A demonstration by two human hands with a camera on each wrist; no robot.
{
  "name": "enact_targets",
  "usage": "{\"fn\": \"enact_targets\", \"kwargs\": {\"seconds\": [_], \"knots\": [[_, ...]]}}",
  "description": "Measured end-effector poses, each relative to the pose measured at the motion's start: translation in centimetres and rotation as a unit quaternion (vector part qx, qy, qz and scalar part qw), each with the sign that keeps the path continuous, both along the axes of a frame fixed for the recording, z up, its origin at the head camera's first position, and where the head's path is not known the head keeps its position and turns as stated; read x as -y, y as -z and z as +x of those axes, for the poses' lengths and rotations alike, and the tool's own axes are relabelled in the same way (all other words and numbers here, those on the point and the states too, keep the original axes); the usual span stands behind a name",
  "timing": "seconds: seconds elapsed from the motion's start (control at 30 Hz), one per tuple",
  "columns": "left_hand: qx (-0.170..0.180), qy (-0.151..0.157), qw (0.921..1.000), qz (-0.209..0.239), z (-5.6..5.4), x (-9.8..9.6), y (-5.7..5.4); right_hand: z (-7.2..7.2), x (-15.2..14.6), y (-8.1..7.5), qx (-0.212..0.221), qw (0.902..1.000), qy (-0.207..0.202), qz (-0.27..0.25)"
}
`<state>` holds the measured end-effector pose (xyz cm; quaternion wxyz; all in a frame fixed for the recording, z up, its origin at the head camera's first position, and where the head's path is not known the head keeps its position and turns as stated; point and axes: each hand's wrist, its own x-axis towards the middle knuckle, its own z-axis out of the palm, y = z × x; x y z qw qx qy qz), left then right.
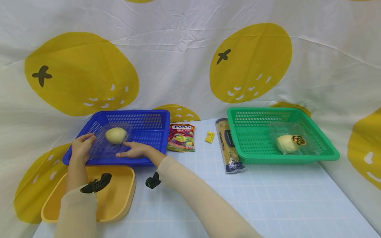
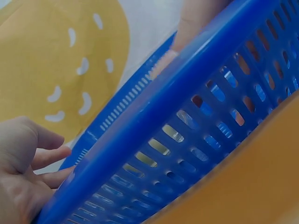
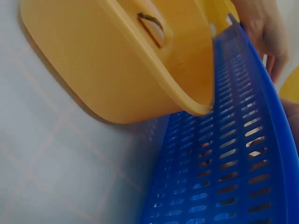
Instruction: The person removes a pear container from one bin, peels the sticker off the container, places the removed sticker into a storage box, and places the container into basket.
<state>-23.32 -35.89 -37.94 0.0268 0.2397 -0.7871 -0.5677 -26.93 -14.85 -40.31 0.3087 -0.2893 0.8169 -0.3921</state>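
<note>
Inside the blue basket [image 1: 150, 135] sits a clear plastic box [image 1: 102, 147] with a pale, round fruit [image 1: 116, 135] in it. My left hand [image 1: 81, 147] is over the basket's left side, fingertips right at the box's left edge. In the left wrist view, the fingers of that left hand [image 2: 32, 158] are loosely bent beside the blue rim. From the right, my right hand [image 1: 135, 150] reaches over the front rim, thumb and forefinger spread and pointing at the box's near right corner. The basket wall hides much of its fingers in the wrist views.
A yellow tub [image 1: 129, 195] stands before the blue basket. To the right lie a Fox's candy bag [image 1: 181, 138], a small yellow packet [image 1: 209, 137] and a spaghetti pack [image 1: 227, 148]. A green basket [image 1: 250, 138] holds another clear box with a pale fruit [image 1: 287, 143].
</note>
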Motion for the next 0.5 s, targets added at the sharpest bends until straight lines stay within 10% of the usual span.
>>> {"fn": "enact_targets", "kwargs": {"seconds": [0.3,0.5], "knots": [[-0.036,-0.038,0.9983,-0.026,0.0,-0.7,0.0,0.0,-0.3,-0.3,-0.024,0.9948,0.089,-0.043],[-0.105,-0.107,0.9882,0.033,0.5,-1.2,-0.1,0.0,-2.2,-0.9,0.03,0.9557,0.156,-0.248]]}}
